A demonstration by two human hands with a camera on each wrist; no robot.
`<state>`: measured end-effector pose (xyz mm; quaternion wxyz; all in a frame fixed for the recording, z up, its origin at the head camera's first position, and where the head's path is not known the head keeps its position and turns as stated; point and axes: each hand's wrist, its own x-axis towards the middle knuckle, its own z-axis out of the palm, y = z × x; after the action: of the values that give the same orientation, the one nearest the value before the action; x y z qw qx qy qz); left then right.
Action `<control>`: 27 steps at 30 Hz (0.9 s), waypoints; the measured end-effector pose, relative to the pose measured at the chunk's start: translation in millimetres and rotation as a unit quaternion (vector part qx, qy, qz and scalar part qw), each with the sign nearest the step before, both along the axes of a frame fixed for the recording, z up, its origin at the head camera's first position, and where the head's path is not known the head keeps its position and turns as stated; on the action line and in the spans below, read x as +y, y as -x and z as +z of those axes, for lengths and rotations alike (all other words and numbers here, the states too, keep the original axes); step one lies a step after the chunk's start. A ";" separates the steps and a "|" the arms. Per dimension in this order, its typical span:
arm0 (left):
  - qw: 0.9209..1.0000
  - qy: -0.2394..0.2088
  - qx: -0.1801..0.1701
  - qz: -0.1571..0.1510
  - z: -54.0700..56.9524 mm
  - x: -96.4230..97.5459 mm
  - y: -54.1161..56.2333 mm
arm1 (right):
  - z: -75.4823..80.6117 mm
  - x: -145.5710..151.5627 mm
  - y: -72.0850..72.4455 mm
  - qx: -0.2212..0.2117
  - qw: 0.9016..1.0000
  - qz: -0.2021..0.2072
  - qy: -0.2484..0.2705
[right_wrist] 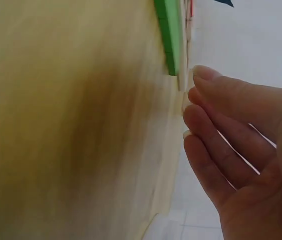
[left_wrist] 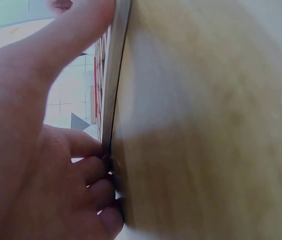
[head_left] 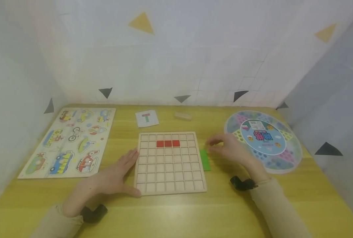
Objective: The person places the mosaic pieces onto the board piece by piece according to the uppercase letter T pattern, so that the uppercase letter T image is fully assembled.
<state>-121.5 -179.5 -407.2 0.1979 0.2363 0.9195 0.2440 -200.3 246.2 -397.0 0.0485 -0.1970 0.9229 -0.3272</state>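
Note:
A square wooden grid board (head_left: 169,187) lies flat on the table, with three red squares (head_left: 168,143) in a row near its far side. My left hand (head_left: 111,175) rests against its left edge, fingers spread along the side and thumb at the near left corner; the left wrist view shows the fingertips (left_wrist: 112,220) touching the edge. A green strip (head_left: 205,160) of squares lies along the right edge, partly hidden. Just beyond it hovers my right hand (head_left: 231,148), fingers loosely bent; nothing shows between thumb and fingertips (right_wrist: 205,73) in the right wrist view.
Behind the board lie a paper card (head_left: 147,118) with a red and green T and a small wooden block (head_left: 183,116). A vehicle puzzle board (head_left: 69,142) is on the left, a round printed game board (head_left: 262,137) on the right. Walls surround the back and sides.

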 end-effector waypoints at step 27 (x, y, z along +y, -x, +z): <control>1.000 0.006 0.009 -0.005 -0.9 -0.2 0.0 | -7.6 -1.0 3.1 -0.024 0.999 0.027 -0.021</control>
<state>-121.5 -179.7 -408.1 0.1923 0.2420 0.9214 0.2356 -203.3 245.2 -404.7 0.0838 -0.2131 0.9224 -0.3112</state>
